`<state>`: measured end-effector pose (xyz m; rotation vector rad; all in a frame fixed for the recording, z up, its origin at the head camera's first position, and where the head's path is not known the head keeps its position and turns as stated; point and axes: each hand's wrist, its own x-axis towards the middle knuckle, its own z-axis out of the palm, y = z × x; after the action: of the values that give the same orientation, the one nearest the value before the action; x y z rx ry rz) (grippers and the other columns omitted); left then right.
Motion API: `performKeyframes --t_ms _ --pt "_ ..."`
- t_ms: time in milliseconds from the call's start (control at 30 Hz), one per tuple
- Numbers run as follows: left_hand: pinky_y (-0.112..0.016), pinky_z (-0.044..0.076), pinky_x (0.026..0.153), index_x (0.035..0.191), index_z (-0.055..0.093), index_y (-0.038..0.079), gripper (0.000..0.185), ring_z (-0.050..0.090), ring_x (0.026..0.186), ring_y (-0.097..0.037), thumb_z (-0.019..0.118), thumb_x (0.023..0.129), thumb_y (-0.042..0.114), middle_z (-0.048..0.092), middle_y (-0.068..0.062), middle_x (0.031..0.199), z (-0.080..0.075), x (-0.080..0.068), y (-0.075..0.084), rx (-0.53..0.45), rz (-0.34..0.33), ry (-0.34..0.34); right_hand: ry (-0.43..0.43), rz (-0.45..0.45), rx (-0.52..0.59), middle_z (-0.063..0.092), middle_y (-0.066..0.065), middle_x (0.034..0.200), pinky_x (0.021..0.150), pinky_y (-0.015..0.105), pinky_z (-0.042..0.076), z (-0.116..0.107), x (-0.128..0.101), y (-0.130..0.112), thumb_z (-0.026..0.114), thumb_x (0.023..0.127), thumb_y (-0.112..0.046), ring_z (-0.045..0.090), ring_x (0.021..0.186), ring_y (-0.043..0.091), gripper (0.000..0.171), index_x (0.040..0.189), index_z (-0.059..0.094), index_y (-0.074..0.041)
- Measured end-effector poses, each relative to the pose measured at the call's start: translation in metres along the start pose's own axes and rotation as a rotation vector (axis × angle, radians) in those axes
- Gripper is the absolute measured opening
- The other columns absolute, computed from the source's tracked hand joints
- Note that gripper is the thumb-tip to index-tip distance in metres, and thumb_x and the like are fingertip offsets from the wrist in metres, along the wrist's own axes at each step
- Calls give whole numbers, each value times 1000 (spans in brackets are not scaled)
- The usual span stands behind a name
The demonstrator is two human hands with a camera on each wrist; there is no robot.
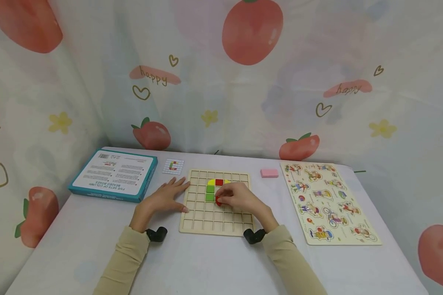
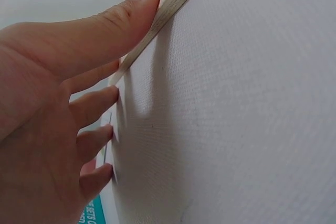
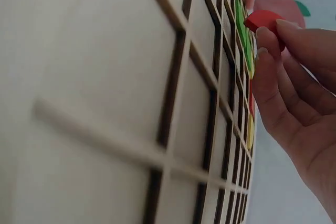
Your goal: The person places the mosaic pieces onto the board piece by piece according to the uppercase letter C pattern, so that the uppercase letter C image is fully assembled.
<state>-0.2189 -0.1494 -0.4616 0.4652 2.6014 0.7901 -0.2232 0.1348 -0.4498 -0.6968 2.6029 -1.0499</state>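
A wooden grid board (image 1: pixel 203 215) lies on the white table. Set in its cells are a yellow piece (image 1: pixel 210 182) with a rounded corner, a red square (image 1: pixel 219 182), two green squares (image 1: pixel 210 193) and a second yellow piece (image 1: pixel 227 180), partly behind my hand. My right hand (image 1: pixel 238 196) pinches a red piece with a curved edge (image 3: pixel 264 19) between thumb and fingers, over the board below the green squares. At the board's left edge rests my left hand (image 1: pixel 165 196), its fingers spread and the thumb (image 2: pixel 136 9) touching the board's side.
Behind the board's left corner lies a small card (image 1: pixel 174 166) printed with a coloured grid pattern. A blue-edged box (image 1: pixel 112 174) is at the left. To the right are a pink block (image 1: pixel 269 173) and a picture puzzle board (image 1: pixel 299 205). A printed curtain (image 1: pixel 243 106) hangs behind.
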Motion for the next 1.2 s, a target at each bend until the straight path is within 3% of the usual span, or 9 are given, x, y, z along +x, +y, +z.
performKeyframes --t_ms 167,400,700,867,1033,1200 --pt "-62 5 128 161 35 12 94 5 159 -43 84 85 37 19 -13 172 -1 0 -2 11 9 5 -31 -34 -12 76 -2 96 85 28 57 8 9 -9 71 95 -9 67 87 10 11 103 80 -11" --pt "-63 6 128 161 35 11 95 7 159 -44 85 84 36 20 -15 171 -1 3 -3 21 32 8 -55 -10 -47 77 0 95 81 26 56 16 12 -18 73 94 -7 65 86 10 11 102 80 -9" --pt "-62 6 128 162 34 13 95 5 159 -43 84 85 38 19 -14 172 0 5 -2 35 30 3 -26 40 -61 77 0 98 82 28 57 21 9 -20 75 93 -6 65 88 10 13 103 81 -9" --pt "-62 6 128 162 34 12 95 5 159 -43 84 85 38 19 -14 172 0 5 -3 36 29 5 -16 49 -77 76 -1 91 72 23 54 22 10 -19 75 92 -6 61 79 8 11 101 80 -9" --pt "-62 6 128 161 34 12 95 5 159 -44 84 85 38 19 -14 172 0 4 -4 36 27 2 -19 17 -97 73 -2 86 68 22 51 24 10 -19 78 90 -8 58 75 8 7 97 79 -9" --pt "-63 6 128 161 35 10 95 6 159 -45 84 84 37 20 -15 171 0 3 -4 31 29 1 -24 6 -108 72 -1 89 71 24 53 26 10 -20 82 87 -11 59 77 10 15 101 77 -7"
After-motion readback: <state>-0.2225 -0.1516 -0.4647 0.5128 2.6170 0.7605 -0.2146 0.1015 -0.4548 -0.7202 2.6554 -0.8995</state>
